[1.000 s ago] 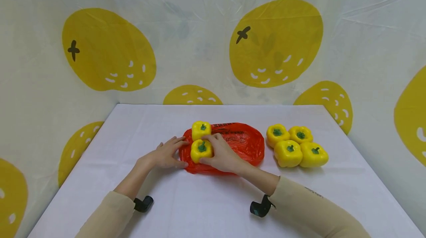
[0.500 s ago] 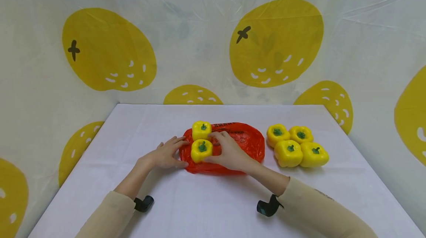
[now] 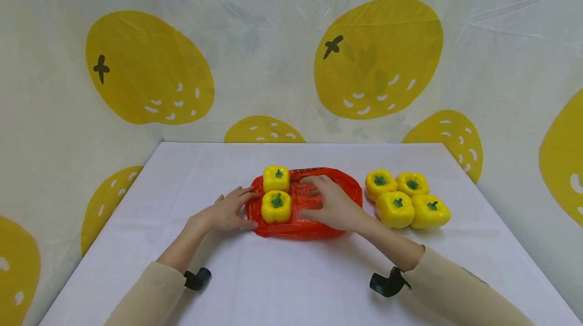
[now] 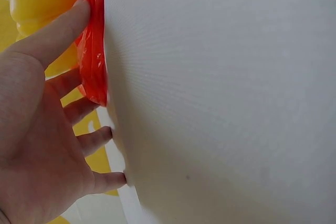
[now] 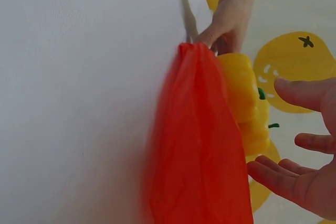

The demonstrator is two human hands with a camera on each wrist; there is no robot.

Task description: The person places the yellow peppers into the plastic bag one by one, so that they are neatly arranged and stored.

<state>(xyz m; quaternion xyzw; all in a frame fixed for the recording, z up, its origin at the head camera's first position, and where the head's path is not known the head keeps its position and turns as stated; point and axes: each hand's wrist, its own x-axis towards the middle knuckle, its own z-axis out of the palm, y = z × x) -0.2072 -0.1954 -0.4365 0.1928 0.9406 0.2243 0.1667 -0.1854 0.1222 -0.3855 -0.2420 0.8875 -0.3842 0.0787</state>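
Observation:
Two yellow bell peppers, a far one (image 3: 272,180) and a near one (image 3: 276,209), stand one behind the other on the left part of a flattened red plastic bag (image 3: 298,199). My left hand (image 3: 227,211) rests at the bag's left edge with spread fingers, its thumb touching the red plastic (image 4: 93,51) in the left wrist view. Over the bag's right half hovers my right hand (image 3: 336,205), thumb and fingers apart and nothing between them. The right wrist view shows that hand (image 5: 315,166) separated from the peppers (image 5: 239,87).
Several more yellow bell peppers (image 3: 395,209) sit grouped to the right of the bag, stems up. A white cloth (image 3: 282,285) covers the table. Behind it hangs a pale curtain (image 3: 264,63) printed with yellow fruit.
My right hand has let go of the near bell pepper and drawn away to the right. That pepper stays on the bag. The left hand has not moved.

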